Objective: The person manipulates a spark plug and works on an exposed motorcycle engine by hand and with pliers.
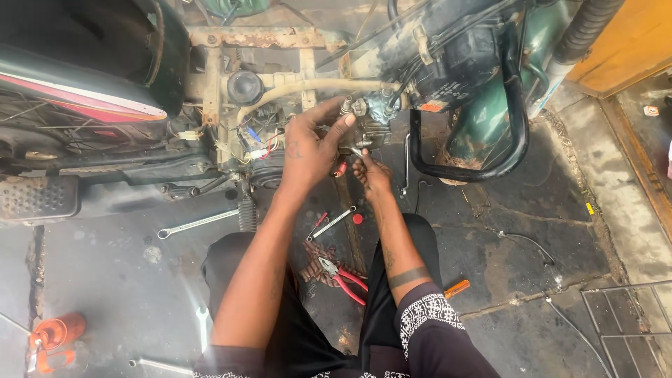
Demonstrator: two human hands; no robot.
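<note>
Head view, hands (pixel 336 154) gripping carburetor (pixel 371 126)

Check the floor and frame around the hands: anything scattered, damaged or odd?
Yes. Tools lie loose on the wet floor: red-handled pliers between the knees, a long spanner to the left, a small spanner. The frame bar above looks rusty and flaking.

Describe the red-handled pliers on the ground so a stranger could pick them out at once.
Start at the person's dark-trousered knees and look at the grey concrete floor between them. The red-handled pliers lie there, steel jaws pointing up-left, beside a reddish patterned rag. Unlike the bare silver spanner just above, they have two curved red grips.
</note>
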